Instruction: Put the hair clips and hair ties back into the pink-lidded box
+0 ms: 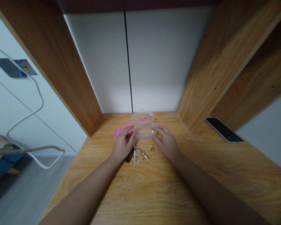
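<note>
A clear plastic box [144, 133] stands on the wooden desk, its clear lid with a pink handle [142, 117] folded back behind it. My left hand [123, 142] grips the box's left end with thumb and fingers. At the opposite end, my right hand [165, 141] holds the box, fingertips over its rim and thumb at the front wall. A pink oval tray [118, 131] lies beside the box, partly hidden by my left hand. In front are silvery hair clips [135, 157], a black hair clip [130, 155] and several small hair ties [152, 149].
Upright wooden panels flank the desk [140, 193], with a white panelled wall [154, 62] behind. A phone [224, 130] lies at the right by the panel. On the left, a white cable [41, 93] hangs off the desk's side, near a wall socket plate [8, 67].
</note>
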`<state>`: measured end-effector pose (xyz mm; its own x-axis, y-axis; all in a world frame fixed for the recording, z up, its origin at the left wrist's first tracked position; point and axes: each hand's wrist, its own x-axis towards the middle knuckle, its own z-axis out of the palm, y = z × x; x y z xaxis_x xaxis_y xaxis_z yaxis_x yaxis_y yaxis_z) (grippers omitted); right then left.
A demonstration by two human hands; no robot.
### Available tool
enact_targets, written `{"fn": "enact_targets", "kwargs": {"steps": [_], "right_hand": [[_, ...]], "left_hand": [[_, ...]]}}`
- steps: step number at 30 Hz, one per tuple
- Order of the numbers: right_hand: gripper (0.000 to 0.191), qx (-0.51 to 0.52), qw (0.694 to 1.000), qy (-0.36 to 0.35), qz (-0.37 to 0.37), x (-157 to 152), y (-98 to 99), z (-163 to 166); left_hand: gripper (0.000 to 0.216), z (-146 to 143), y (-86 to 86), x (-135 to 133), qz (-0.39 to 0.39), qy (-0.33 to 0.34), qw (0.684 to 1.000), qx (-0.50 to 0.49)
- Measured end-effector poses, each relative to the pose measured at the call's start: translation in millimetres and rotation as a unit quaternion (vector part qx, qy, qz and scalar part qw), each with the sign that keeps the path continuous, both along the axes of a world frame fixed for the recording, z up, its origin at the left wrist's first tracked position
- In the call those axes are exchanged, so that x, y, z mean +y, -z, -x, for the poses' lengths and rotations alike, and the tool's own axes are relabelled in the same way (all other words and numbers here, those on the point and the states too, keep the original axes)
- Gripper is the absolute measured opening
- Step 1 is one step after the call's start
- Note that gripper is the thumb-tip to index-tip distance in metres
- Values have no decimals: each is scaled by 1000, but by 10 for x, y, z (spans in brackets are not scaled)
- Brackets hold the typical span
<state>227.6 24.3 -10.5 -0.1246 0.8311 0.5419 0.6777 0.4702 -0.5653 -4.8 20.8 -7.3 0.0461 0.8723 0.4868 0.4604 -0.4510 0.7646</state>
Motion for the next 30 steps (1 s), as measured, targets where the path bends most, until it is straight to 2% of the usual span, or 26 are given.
{"fn": "enact_targets", "kwargs": {"steps": [4,7,13,15,18,20,25,30], "right_hand": [[41,-21,1000,5,13,-3,15,-4],[46,-19,1000,17,4,-11,16,4],[45,-1,998,37,-42,-27,-33,26],[41,7,997,42,-72,-43,-70,34],[33,13,993,36,-114,-73,-121,44],[29,11,990,25,-136,-90,-138,49],[30,-17,989,2,-149,-106,-141,62],[25,-12,988,-36,-147,-118,-167,64]], "left_hand": [[35,10,-46,-25,-22,-36,999,33],[28,20,-42,-21,-17,-30,998,55],[21,52,-77,-36,-26,-52,991,118],[18,71,-145,-80,-42,-61,978,193],[11,96,-265,-160,-66,-21,930,360],[13,103,-325,-198,-60,-15,908,415],[25,91,-345,-214,-32,-4,883,469],[21,48,-297,-221,-18,30,883,468]]}}
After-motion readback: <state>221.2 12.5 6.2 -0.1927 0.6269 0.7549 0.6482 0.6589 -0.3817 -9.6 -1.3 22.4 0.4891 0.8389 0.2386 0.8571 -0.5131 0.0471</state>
